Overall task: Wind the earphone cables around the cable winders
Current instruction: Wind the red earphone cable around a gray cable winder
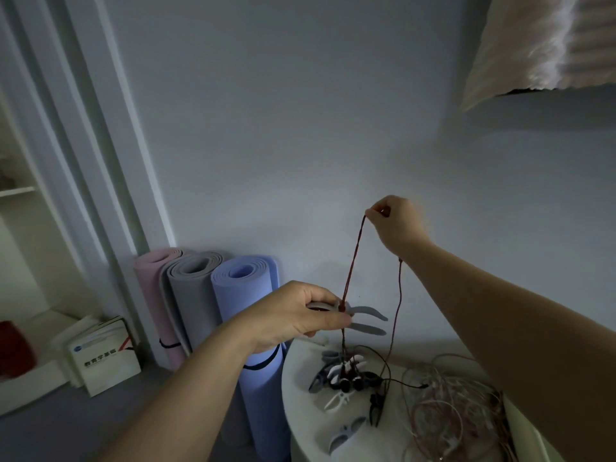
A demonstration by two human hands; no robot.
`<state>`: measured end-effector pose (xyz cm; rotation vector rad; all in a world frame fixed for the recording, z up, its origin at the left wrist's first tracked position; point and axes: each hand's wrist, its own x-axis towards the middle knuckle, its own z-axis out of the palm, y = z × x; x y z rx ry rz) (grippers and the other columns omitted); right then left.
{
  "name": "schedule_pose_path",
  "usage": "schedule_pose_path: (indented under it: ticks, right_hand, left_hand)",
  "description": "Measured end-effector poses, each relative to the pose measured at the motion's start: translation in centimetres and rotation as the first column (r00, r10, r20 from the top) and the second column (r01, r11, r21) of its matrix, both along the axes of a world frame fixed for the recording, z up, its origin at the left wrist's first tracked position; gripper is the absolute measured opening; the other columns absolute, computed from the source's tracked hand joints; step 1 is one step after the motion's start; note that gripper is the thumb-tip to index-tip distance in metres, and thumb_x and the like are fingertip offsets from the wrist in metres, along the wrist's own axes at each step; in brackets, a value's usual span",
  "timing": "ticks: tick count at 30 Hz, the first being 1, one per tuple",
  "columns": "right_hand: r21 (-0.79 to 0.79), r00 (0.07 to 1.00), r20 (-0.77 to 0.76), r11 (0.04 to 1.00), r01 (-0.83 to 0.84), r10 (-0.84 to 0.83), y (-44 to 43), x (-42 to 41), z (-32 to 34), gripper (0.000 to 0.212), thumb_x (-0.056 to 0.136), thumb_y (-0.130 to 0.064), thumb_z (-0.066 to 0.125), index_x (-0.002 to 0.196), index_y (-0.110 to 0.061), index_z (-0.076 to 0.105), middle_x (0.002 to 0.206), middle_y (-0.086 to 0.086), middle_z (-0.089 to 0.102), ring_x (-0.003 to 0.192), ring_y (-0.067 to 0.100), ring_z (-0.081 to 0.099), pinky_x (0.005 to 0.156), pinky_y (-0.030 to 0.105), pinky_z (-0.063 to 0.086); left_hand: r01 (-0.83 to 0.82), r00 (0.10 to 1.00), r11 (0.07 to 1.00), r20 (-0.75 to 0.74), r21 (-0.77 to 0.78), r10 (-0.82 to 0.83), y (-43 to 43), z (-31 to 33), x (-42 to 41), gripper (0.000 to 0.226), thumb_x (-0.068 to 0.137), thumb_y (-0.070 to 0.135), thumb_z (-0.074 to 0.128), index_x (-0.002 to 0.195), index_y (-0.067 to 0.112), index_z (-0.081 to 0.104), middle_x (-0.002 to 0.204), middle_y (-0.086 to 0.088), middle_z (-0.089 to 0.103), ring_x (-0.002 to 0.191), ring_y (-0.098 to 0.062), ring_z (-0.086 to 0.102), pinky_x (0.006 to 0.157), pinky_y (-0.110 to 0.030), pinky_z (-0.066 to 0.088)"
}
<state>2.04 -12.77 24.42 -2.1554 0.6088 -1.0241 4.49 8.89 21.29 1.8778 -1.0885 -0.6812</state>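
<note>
My left hand (296, 316) grips a grey fishbone-shaped cable winder (368, 318) above the white round table (301, 408). A dark red earphone cable (353, 261) is wrapped at the winder's middle and runs up to my right hand (398, 225), which pinches it high above the table. From there another strand (398, 308) of the cable drops down to the table. Wound winders (346, 376) in white, grey and black lie on the table below.
A tangle of loose pink and white cables (453, 405) covers the table's right side. Three rolled mats, pink (156, 295), grey (191, 295) and blue (253, 345), stand against the wall. Books (103, 355) lie on a low shelf at left. A fluffy cushion (546, 41) hangs top right.
</note>
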Motion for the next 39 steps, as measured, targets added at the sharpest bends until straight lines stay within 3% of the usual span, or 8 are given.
schedule_pose_path:
  ticks: [7,10,12,16,19,24,29,39]
  right_hand:
    - [0.035,0.871,-0.465,0.986,-0.164,0.161,-0.2,-0.8,-4.3,0.024,0.094,-0.023,0.054,0.110,-0.007,0.062,0.106,0.008,0.065,0.090,0.019,0.058,0.080,0.029,0.046]
    - [0.136,0.847,-0.353,0.918,-0.373,0.397,1.6,-2.1,-3.9,0.028,0.097,-0.024,0.050,0.119,-0.010,0.060,0.117,0.004,0.063,0.101,0.013,0.055,0.090,0.025,0.042]
    - [0.290,0.749,-0.241,0.782,-0.552,0.618,3.0,-3.0,-3.0,0.029,0.100,-0.025,0.044,0.121,-0.012,0.059,0.118,0.001,0.064,0.108,0.011,0.056,0.093,0.021,0.042]
    - [0.358,0.582,-0.306,0.658,-0.663,0.753,4.6,-3.6,-2.5,0.037,0.097,-0.034,0.038,0.115,-0.014,0.062,0.114,0.001,0.066,0.110,0.009,0.058,0.097,0.022,0.038]
    - [0.356,0.595,-0.327,0.679,-0.642,0.734,4.8,-3.6,-2.4,0.042,0.084,-0.045,0.043,0.101,-0.014,0.065,0.086,0.000,0.063,0.083,0.011,0.058,0.085,0.026,0.042]
    - [0.399,0.586,-0.345,0.680,-0.615,0.733,5.2,-3.6,-2.0,0.038,0.099,-0.038,0.041,0.093,-0.005,0.059,0.067,0.002,0.048,0.063,0.016,0.051,0.071,0.033,0.052]
    - [0.238,0.636,-0.430,0.760,-0.605,0.641,5.0,-3.1,-1.6,0.046,0.096,-0.046,0.046,0.060,-0.017,0.053,0.056,-0.004,0.043,0.055,0.012,0.039,0.060,0.026,0.037]
    - [-0.106,0.744,-0.378,0.772,-0.626,0.551,5.1,-2.7,0.6,0.028,0.090,-0.041,0.058,0.071,-0.021,0.063,0.053,-0.006,0.043,0.045,0.004,0.033,0.048,0.012,0.031]
  left_hand:
    - [-0.033,0.999,0.999,0.002,-0.019,0.034,-0.3,0.1,0.8,0.015,0.087,0.026,0.069,0.098,0.016,0.071,0.057,0.019,0.058,0.054,0.003,0.045,0.062,-0.017,0.039]
    - [-0.051,0.999,0.999,0.013,0.004,0.051,-0.5,-0.1,1.3,0.018,0.088,0.027,0.068,0.101,0.014,0.070,0.051,0.022,0.055,0.051,0.005,0.046,0.062,-0.016,0.038]
    - [-0.059,0.998,0.998,0.019,0.022,0.058,-0.7,-0.3,1.6,0.024,0.087,0.029,0.069,0.104,0.013,0.070,0.050,0.022,0.054,0.050,0.005,0.046,0.061,-0.016,0.037]
    - [-0.072,0.997,0.997,0.021,0.033,0.072,-0.9,-0.3,2.0,0.024,0.086,0.029,0.069,0.104,0.012,0.070,0.048,0.019,0.050,0.049,0.003,0.043,0.058,-0.015,0.037]
    - [-0.087,0.996,0.996,0.030,0.029,0.086,-0.7,0.0,2.2,0.024,0.089,0.026,0.067,0.107,0.010,0.068,0.047,0.021,0.051,0.047,0.005,0.045,0.057,-0.013,0.036]
    - [-0.118,0.993,0.993,-0.005,-0.009,0.118,-0.3,0.0,2.6,0.025,0.088,0.026,0.067,0.106,0.008,0.068,0.050,0.020,0.049,0.047,0.003,0.042,0.057,-0.014,0.037]
    - [-0.108,0.994,0.994,0.002,-0.002,0.108,0.1,-0.2,2.8,0.020,0.088,0.025,0.066,0.101,0.010,0.068,0.050,0.022,0.052,0.047,0.003,0.044,0.056,-0.013,0.037]
    - [-0.108,0.994,0.994,0.025,-0.022,0.109,-0.1,-1.2,2.6,0.009,0.085,0.027,0.071,0.094,0.025,0.070,0.081,0.022,0.071,0.066,0.011,0.058,0.061,-0.013,0.042]
